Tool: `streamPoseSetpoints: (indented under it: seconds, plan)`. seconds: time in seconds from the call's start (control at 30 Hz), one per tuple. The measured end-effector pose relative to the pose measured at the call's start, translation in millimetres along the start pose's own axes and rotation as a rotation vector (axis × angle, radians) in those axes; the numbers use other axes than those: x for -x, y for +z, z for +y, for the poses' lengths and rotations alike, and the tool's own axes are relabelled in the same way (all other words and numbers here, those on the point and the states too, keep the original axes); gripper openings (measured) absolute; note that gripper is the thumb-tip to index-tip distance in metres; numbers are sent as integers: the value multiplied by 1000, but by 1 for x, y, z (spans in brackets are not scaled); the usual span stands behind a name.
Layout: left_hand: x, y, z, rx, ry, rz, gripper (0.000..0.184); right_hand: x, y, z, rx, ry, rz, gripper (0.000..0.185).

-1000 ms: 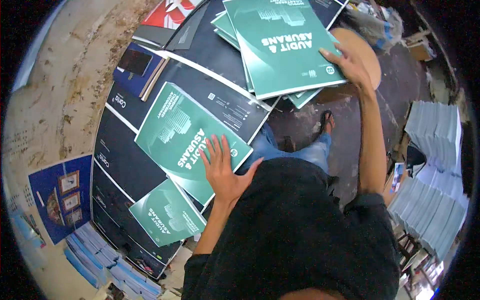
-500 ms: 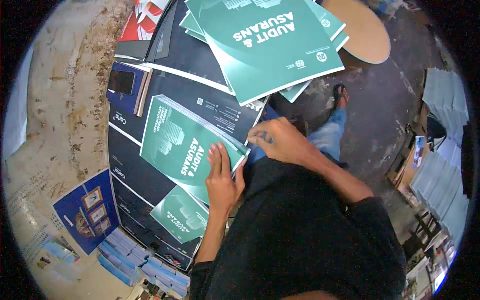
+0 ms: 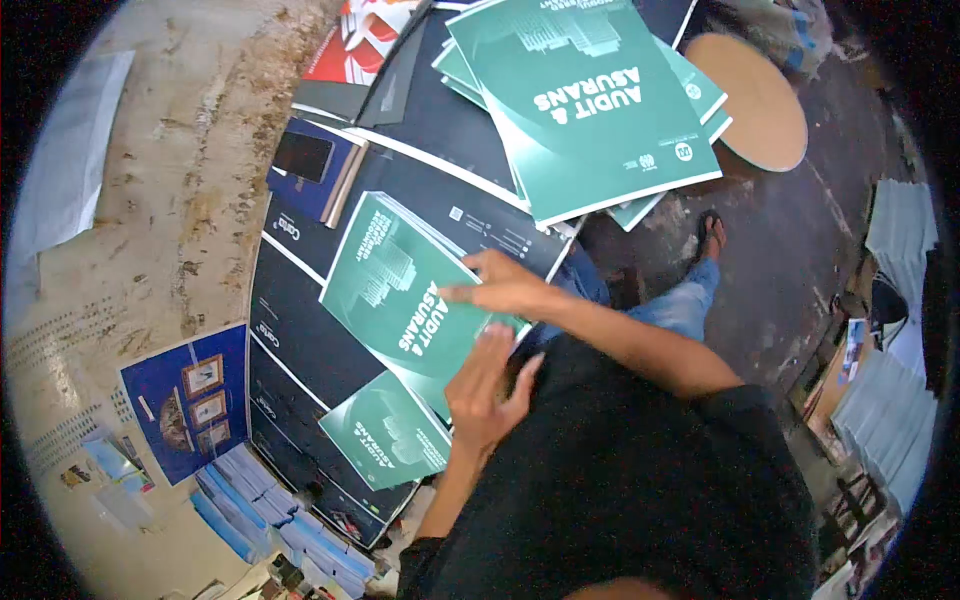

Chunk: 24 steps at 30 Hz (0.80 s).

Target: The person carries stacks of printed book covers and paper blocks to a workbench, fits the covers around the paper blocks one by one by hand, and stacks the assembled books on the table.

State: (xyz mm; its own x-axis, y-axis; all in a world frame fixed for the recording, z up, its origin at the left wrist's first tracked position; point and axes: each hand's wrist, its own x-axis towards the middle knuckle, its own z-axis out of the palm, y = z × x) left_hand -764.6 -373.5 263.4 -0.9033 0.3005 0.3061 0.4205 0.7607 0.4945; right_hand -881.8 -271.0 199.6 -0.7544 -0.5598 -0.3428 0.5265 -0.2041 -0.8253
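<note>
A stack of green "Audit & Asurans" covers (image 3: 400, 300) lies in front of me on the dark printed table (image 3: 300, 350). My left hand (image 3: 484, 396) rests at the stack's near edge, fingers apart. My right hand (image 3: 505, 287) reaches over the stack's right side, its thumb and forefinger spread over the top cover. A larger pile of green covers (image 3: 600, 120) lies unevenly at the table's far right. Partly under the near stack's lower end sits another green cover (image 3: 385, 435).
A phone (image 3: 303, 156) lies on a blue notebook (image 3: 340, 180) by the wall. Beyond are a red and white print (image 3: 355, 45) and a round brown stool top (image 3: 755, 100). Paper stacks (image 3: 885, 420) stand at the right, more (image 3: 260, 510) at the lower left.
My right hand has come from the far pile to the near stack and now spreads over its top cover. My left hand has shifted to the stack's near edge. The view has shifted too.
</note>
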Motion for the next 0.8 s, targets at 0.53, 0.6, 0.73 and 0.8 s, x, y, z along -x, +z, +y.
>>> streamPoseSetpoints:
  seconds: [0.53, 0.6, 0.73, 0.8]
  plan:
    - [5, 5, -16, -25, -350, -137, 63, 106, -55, -168, 218, -793, 523, 57]
    - [2, 19, -25, -152, -286, -99, 91, 116, -105, -180, 322, -681, 586, 53]
    - [2, 42, -28, -275, -306, -156, 101, 107, -199, -162, 585, -332, 741, 51]
    - [0, 45, -29, -306, -291, -179, 97, 95, -247, -133, 521, -188, 847, 45]
